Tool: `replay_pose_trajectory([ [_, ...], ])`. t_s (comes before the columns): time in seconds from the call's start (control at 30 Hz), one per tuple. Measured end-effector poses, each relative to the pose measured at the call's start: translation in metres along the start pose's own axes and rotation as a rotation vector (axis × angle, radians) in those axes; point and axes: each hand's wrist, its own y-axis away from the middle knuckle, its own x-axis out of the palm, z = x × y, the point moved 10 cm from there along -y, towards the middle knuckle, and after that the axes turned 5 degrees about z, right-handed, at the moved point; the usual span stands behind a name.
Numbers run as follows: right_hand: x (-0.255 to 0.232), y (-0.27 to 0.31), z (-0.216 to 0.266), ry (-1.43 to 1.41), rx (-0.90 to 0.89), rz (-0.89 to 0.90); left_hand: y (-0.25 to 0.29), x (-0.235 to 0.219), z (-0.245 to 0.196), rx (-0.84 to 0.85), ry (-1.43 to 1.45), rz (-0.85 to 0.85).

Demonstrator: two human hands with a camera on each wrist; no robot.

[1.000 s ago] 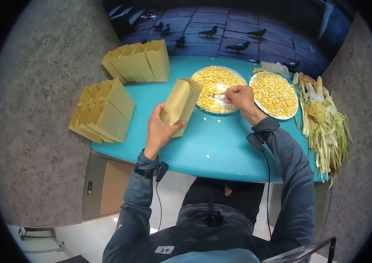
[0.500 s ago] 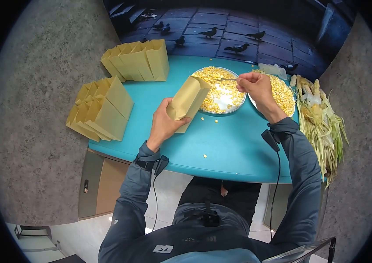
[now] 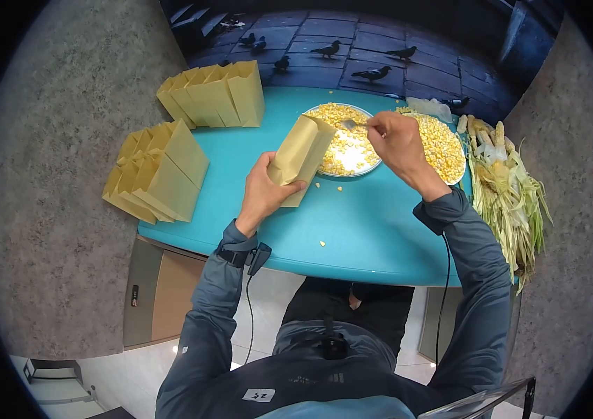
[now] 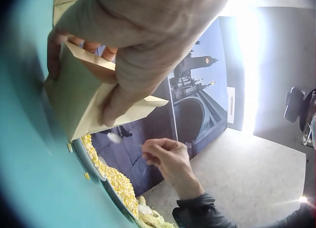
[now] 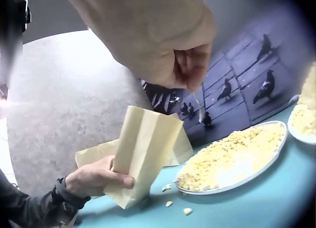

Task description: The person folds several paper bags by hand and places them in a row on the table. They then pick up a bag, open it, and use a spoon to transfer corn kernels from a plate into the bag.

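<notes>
My left hand (image 3: pixel 265 188) grips a tan paper bag (image 3: pixel 300 157) around its lower part, thumb across the near face. The bag leans right, its top at the left edge of a round plate (image 3: pixel 359 172) of yellow corn kernels (image 3: pixel 338 150). In my right hand (image 3: pixel 397 143) a small metal spoon (image 3: pixel 349 125) is pinched by the handle. From the right wrist view, the spoon (image 5: pixel 201 114) hangs above the plate's level, to the right of the bag's top. The left wrist view shows the spoon's bowl (image 4: pixel 114 137) beyond the bag (image 4: pixel 81 92).
A second plate of kernels (image 3: pixel 443 150) stands to the right, partly behind my right forearm. Corn husks and cobs (image 3: pixel 506 188) lie at the table's right end. Standing paper bags (image 3: pixel 216 98) fill the back left, with more bags (image 3: pixel 164 174) nearer. Loose kernels (image 3: pixel 323 244) dot the table.
My right hand has lifted the spoon up from the kernels, first swinging right and then back a little toward the bag. The left hand has brought the bag slightly right and back.
</notes>
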Motion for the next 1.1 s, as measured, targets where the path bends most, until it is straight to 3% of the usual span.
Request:
replay_pose_trajectory([
  [0.07,0.018,0.011,-0.056,0.068,0.294,0.125,0.001,-0.005,0.006,0.011,0.020,-0.010],
  [0.1,0.023,0.014,-0.066,0.069,0.291,0.124,0.004,-0.009,0.009,0.031,0.012,-0.039],
  [0.17,0.034,0.026,-0.102,0.060,0.524,0.164,0.008,-0.017,0.008,0.056,0.007,-0.073],
  [0.23,0.050,0.028,-0.116,0.032,0.598,0.174,0.013,-0.024,0.008,0.043,0.021,-0.092],
  [0.33,0.080,0.041,-0.134,-0.178,0.858,0.186,0.016,-0.029,0.012,0.029,0.000,-0.103],
  [0.37,0.090,0.041,-0.136,-0.183,0.858,0.184,0.016,-0.030,0.013,0.030,-0.005,-0.103],
  [0.47,0.125,0.050,-0.147,-0.569,0.930,0.061,0.018,-0.032,0.011,0.064,-0.027,-0.114],
  [0.67,0.138,0.059,-0.161,-0.795,0.928,0.034,0.019,-0.033,0.013,0.039,-0.020,-0.085],
  [0.9,0.076,0.035,-0.139,-0.733,0.860,0.009,0.012,-0.024,0.001,0.004,-0.051,-0.055],
  [1.1,0.025,0.002,-0.086,-0.686,0.654,0.060,0.000,-0.009,-0.004,0.053,-0.071,-0.050],
])
